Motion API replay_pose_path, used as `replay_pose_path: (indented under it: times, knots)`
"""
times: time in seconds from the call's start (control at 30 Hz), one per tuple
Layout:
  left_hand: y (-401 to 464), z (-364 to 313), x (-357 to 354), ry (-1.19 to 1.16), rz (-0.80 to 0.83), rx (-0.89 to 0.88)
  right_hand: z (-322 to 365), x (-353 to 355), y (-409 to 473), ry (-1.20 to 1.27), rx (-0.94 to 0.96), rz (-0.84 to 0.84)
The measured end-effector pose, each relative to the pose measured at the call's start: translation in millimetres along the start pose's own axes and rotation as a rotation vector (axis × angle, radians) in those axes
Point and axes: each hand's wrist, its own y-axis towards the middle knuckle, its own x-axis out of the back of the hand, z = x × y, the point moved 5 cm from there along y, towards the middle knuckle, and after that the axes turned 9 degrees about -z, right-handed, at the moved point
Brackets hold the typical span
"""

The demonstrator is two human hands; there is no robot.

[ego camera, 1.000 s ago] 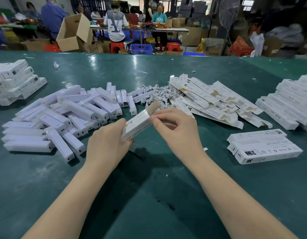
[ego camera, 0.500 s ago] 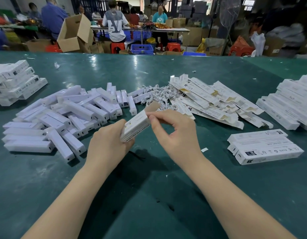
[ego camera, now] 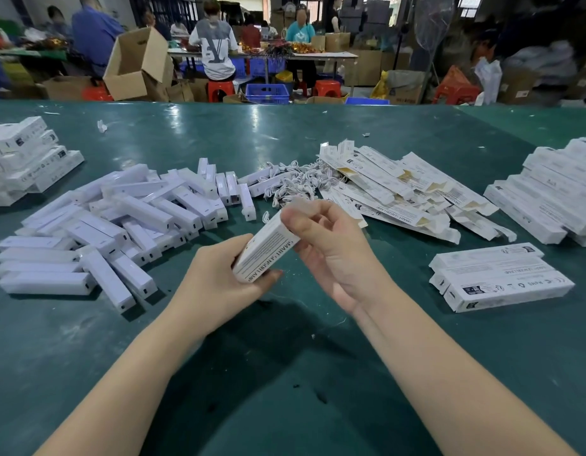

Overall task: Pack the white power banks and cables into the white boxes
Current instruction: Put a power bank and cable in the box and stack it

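Green table [ego camera: 318,133]; cardboard carton [ego camera: 133,65] (open), blue crate [ego camera: 267,92] beyond.

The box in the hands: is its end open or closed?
Cannot tell: the right hand covers the far end of the box that the left hand grips.

A dark green bench [ego camera: 318,133] with a glossy, scuffed top fills the foreground. Beyond its far edge, seated workers are seen at a long table [ego camera: 321,54], with red stools [ego camera: 220,88], blue crates [ego camera: 267,93] and an open cardboard carton [ego camera: 137,65] on the floor.
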Motion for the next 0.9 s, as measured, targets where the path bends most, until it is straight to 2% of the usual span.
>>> replay_pose_path:
  times: [0.07, 0.17, 0.27, 0.7, 0.9]
  knots:
    - [-0.4, -2.3, -0.8, -0.019, 0.031, 0.003, 3.7, 1.4, 0.3, -0.010, 0.030, 0.013]
    - [1.0, -3.0, 1.8, -0.076, 0.040, 0.026, 10.9, -4.0, -2.3, -0.194, 0.189, 0.110]
    - [1.2, -4.7, 4.6, -0.153, 0.058, 0.035, 8.9, -10.0, -7.7, -0.241, 0.212, 0.170]
    - [0.1, -3.9, 5.2, -0.016, 0.005, -0.015, 10.5, -5.6, -11.3, -0.266, 0.326, 0.011]
    - [-0.8, -5.5, 4.8, -0.014, 0.006, -0.013, 11.2, -5.0, -11.8, -0.298, 0.354, 0.022]
